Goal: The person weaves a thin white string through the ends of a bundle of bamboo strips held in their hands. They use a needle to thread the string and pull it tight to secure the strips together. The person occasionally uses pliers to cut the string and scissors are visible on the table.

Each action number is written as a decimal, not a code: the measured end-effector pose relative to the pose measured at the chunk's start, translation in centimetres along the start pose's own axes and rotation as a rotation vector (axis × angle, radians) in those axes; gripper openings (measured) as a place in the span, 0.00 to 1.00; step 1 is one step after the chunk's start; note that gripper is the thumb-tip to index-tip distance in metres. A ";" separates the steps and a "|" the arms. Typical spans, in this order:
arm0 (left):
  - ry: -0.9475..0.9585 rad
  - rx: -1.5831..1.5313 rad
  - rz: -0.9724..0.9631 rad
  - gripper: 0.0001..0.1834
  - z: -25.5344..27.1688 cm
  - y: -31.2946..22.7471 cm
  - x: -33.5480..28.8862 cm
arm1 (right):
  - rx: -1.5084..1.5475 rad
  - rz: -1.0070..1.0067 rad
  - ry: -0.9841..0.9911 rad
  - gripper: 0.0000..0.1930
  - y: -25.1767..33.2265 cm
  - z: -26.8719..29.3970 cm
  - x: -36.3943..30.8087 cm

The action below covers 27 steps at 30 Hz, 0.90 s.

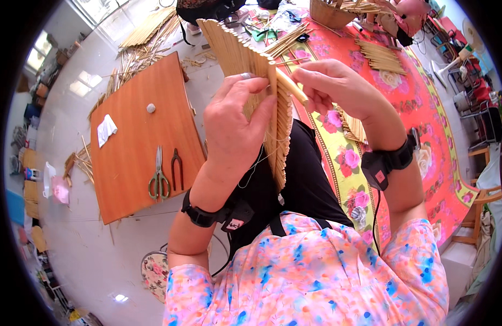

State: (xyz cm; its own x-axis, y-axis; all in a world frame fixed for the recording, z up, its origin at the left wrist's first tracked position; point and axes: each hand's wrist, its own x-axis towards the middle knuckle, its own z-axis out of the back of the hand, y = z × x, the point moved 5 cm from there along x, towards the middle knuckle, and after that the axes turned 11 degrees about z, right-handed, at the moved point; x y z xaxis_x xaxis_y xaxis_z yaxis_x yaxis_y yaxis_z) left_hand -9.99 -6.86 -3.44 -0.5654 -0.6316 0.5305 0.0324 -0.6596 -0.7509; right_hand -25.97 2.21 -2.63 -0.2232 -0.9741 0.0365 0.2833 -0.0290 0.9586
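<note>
Over my lap stands a long panel of pale straw-coloured stalks (pixel 229 51), packed side by side with a ridged edge. My left hand (pixel 232 119) is closed on the panel's middle, thumb on the near side and fingers on the far side. Between the fingertips of my right hand (pixel 335 87) is a single stalk (pixel 290 87), slanting down to the right from the panel's edge. Its far end meets the panel near my left fingers; whether it is fastened there I cannot tell. A thin pale thread (pixel 253 167) dangles below my left hand.
On the brown wooden board (pixel 126 185) at left lie green-handled scissors (pixel 159 182), dark pliers (pixel 177 168), a white cloth (pixel 106 130) and a small pale lump (pixel 151 108). A red floral cloth (pixel 403 125) bears stalk bundles (pixel 381 57) and a basket (pixel 331 15). Loose stalks (pixel 134 60) litter the floor.
</note>
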 end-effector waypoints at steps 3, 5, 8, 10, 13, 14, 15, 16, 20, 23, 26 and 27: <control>0.001 -0.040 0.110 0.09 -0.7 0.4 0.0 | 0.084 -0.034 -0.116 0.16 -3.7 0.3 -1.9; 0.030 -0.084 0.217 0.07 -0.8 0.9 0.1 | 0.173 -0.073 -0.154 0.17 -5.2 -0.9 -2.7; 0.053 0.024 0.227 0.05 -0.9 0.5 0.6 | 0.451 -0.051 -0.163 0.17 -7.4 -3.8 -2.8; 0.091 0.068 0.229 0.05 -0.5 0.2 0.6 | 0.463 0.010 -0.159 0.14 -7.2 -4.8 -2.7; 0.179 0.048 0.290 0.05 -0.4 -0.2 1.2 | 0.572 0.069 -0.240 0.11 -7.2 -4.5 -2.8; 0.206 0.036 0.307 0.04 -0.1 -0.2 1.2 | 0.715 0.052 -0.199 0.10 -6.9 -4.7 -2.8; 0.233 0.014 0.323 0.04 0.0 -0.1 1.3 | 0.847 0.033 -0.159 0.09 -6.8 -4.4 -3.3; 0.254 -0.013 0.332 0.04 0.1 0.0 1.5 | 0.978 0.013 -0.116 0.09 -6.9 -4.1 -3.7; 0.336 -0.077 0.378 0.04 -0.4 0.4 2.1 | 0.941 -0.002 0.169 0.12 -6.6 -2.6 -5.3; 0.396 -0.156 0.472 0.04 0.5 1.6 2.3 | 0.681 -0.050 0.175 0.15 -5.3 -0.7 -6.7; 0.376 -0.222 0.513 0.03 1.6 1.6 2.4 | 0.388 -0.053 0.122 0.17 -4.7 1.6 -7.3; 0.363 -0.239 0.509 0.03 1.7 1.5 2.5 | 0.320 -0.034 0.113 0.17 -4.9 2.4 -7.3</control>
State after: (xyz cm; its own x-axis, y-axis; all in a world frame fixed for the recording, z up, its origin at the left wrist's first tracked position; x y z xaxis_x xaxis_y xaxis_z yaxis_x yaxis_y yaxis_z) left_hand -9.93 -10.10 -2.57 -0.7707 -0.6354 -0.0475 0.2082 -0.1807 -0.9613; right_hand -27.94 9.99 -6.96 -0.1178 -0.9930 -0.0118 -0.0334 -0.0079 0.9994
